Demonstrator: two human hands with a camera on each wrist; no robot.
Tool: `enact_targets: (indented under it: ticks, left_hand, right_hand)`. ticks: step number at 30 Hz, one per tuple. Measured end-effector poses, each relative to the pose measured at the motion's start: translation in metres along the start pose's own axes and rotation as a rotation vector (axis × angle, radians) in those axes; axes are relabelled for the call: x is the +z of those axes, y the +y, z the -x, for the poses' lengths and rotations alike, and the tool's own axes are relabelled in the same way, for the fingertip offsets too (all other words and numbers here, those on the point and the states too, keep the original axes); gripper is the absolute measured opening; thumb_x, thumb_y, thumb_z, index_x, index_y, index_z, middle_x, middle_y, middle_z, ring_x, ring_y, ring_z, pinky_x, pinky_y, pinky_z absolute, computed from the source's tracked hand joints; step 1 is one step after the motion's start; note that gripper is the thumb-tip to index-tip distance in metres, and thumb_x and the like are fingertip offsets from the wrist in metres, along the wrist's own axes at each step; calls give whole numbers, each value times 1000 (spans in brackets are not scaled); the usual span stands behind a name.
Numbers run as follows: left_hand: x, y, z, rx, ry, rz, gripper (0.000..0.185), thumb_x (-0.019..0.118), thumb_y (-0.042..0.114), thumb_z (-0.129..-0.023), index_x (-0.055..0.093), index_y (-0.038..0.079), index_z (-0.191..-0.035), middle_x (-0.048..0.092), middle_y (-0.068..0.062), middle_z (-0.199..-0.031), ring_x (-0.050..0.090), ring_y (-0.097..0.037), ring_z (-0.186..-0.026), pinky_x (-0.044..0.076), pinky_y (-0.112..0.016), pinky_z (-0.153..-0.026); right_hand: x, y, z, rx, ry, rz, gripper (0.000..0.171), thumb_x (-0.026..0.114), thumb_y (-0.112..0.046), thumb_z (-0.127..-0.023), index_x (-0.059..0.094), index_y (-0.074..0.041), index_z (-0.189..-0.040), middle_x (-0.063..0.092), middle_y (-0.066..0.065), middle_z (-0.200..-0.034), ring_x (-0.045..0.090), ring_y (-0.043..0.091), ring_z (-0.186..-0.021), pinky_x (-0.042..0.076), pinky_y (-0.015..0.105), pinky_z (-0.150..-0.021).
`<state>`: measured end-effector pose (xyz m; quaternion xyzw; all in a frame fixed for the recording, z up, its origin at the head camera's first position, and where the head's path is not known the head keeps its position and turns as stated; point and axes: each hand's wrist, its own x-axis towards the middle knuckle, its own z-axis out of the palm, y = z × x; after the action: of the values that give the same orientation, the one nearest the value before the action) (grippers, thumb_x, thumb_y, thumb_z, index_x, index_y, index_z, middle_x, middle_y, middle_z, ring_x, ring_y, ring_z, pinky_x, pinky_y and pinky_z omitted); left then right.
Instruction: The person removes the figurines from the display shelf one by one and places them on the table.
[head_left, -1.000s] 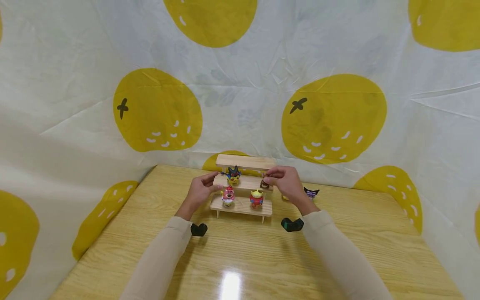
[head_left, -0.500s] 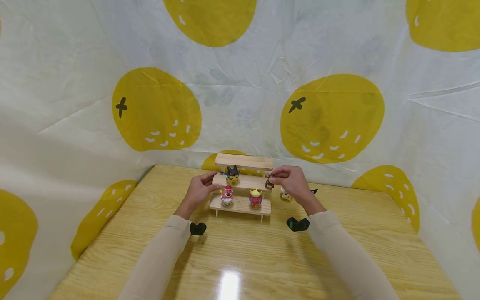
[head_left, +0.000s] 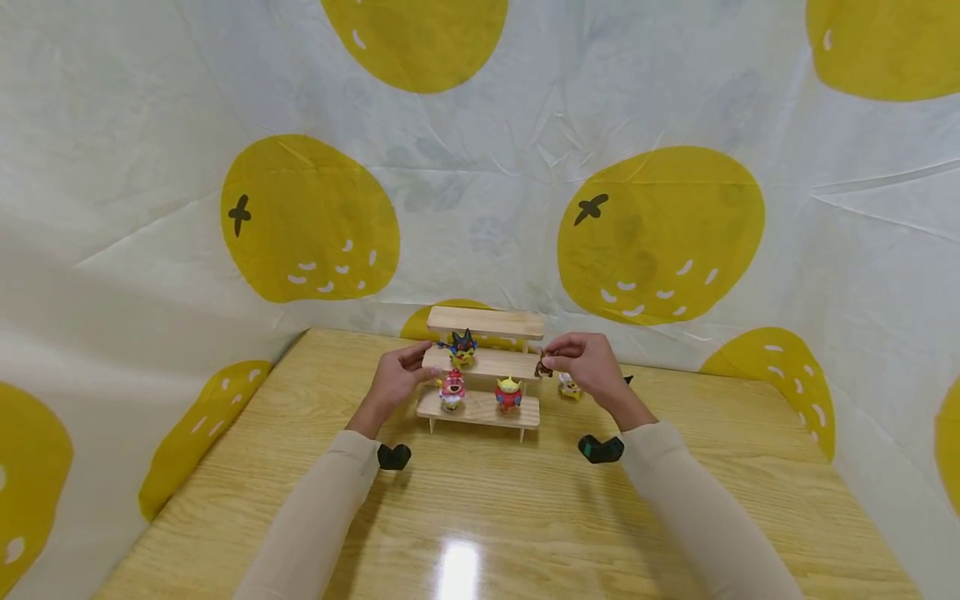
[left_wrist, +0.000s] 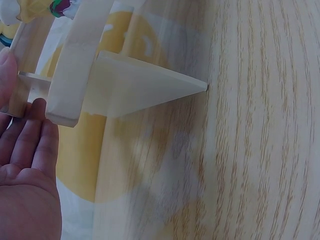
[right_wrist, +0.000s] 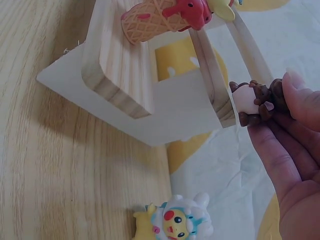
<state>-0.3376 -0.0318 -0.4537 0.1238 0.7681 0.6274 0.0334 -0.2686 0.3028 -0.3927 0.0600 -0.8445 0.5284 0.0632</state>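
Observation:
In the head view my left hand (head_left: 393, 382) grips the left end of a three-tier wooden display stand (head_left: 487, 363). The left wrist view shows thumb and fingers on either side of a board's end. My right hand (head_left: 592, 367) pinches a small brown figurine (right_wrist: 255, 102) with a pale belly between thumb and fingers, right at the middle tier's right end. A dark-eared yellow figurine (head_left: 462, 350) stands on the middle tier's left. Below, on the lowest tier, are a pink bear figurine (head_left: 452, 392) and a three-eyed green alien figurine (head_left: 508, 395) in red.
Right of the stand, a yellow figurine with a white hood (right_wrist: 175, 220) is on the wooden table (head_left: 480, 492). Behind my right hand a dark figurine (head_left: 628, 380) is mostly hidden. A white curtain with yellow fruit prints (head_left: 480, 208) hangs behind the table.
My right hand has moved right with the brown figurine, from over the middle tier to its right end. The white-hooded figurine has come into sight. My left hand keeps its place on the stand.

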Motion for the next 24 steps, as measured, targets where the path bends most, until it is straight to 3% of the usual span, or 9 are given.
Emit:
enact_targets:
  ticks: [4,12,20,24]
  left_hand:
    - [0,-1,0,-1,-7,10,60,75,9,-97,53,4,-153,51,-16,-159,48,-34,-149,45,-46,-119]
    - [-2,-2,0,-2,-16,22,61,75,10,-97,52,4,-153,49,-15,-161,44,-34,-151,43,-47,-121]
    - [0,-3,0,1,0,16,60,75,9,-96,54,4,-152,52,-17,-158,50,-34,-147,46,-46,-118]
    - [-1,-3,0,7,-5,17,60,75,9,-96,54,5,-152,52,-16,-158,49,-34,-148,46,-46,-118]
  right_hand:
    - [-2,2,1,10,7,14,22,75,-11,-97,76,3,-114,80,19,-111,77,20,-94,59,48,-94]
    - [-8,4,2,24,9,19,20,75,-10,-97,76,2,-113,81,15,-109,75,11,-89,57,27,-79]
    - [-13,8,5,18,2,2,19,74,-8,-97,75,3,-113,80,17,-108,77,14,-89,61,54,-94]
    - [-17,10,7,5,-1,4,21,74,-9,-98,75,3,-114,80,19,-110,77,14,-90,59,57,-98]
